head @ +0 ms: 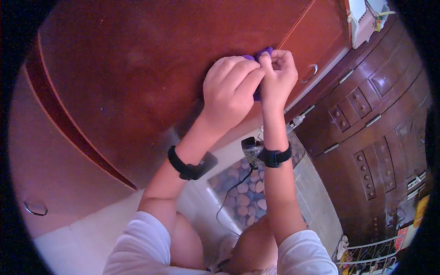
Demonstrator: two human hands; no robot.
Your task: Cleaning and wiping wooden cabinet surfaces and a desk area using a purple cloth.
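Observation:
Both of my hands meet in front of a reddish-brown wooden cabinet panel (137, 68). Between them is a purple cloth (265, 53), mostly covered by the fingers. My left hand (230, 86) shows its back, with curled fingers around part of the cloth. Beside it, touching at the fingertips, my right hand (279, 77) pinches a bunched bit of the cloth between thumb and fingers. Each wrist wears a black strap. What lies under the left palm is hidden.
A metal handle (313, 70) is on the cabinet at right, another handle (35, 209) at lower left. A pebble-patterned mat (244, 199) and a black cable (227, 196) lie below. A dark wooden door (371, 137) stands right, near a metal rack (374, 251).

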